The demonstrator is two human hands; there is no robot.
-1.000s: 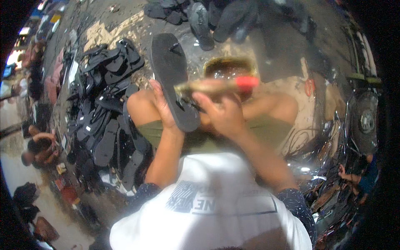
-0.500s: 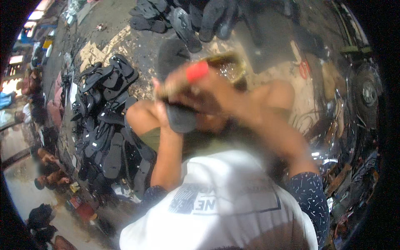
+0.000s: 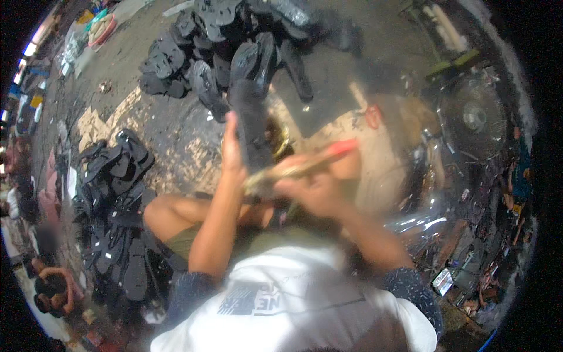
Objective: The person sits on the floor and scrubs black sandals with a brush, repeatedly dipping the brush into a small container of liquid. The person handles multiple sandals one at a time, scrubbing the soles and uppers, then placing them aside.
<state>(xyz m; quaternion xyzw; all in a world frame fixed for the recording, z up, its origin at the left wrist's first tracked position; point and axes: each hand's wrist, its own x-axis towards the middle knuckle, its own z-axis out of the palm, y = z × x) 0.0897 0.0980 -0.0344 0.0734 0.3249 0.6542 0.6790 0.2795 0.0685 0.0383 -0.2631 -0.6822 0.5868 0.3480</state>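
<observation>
Fingers on both hands are wrapped round something, though blur and overlap hide some of them. Farthest left, a heap of black footwear (image 3: 114,182) lies on the floor beside the bent left knee (image 3: 158,214). Next comes the left hand (image 3: 233,159): one digit lies along the left edge of a black sandal (image 3: 251,120), and the rest are hidden beneath it. The sandal is therefore immediately right of these fingers, held above the lap, its long axis running away from the body; more black slippers (image 3: 220,23) lie beyond its far end. Just right of it shows a yellow-rimmed container (image 3: 286,141), partly covered. A brush (image 3: 299,168) slants across, bristles low toward the sandal's near end, red tip raised to the right; whether they touch, I cannot tell. The right hand (image 3: 314,192) pinches its handle, with the sandal lying to the left and farther out, so the left hand is nearer. Farther right are red scissor handles (image 3: 372,116).
</observation>
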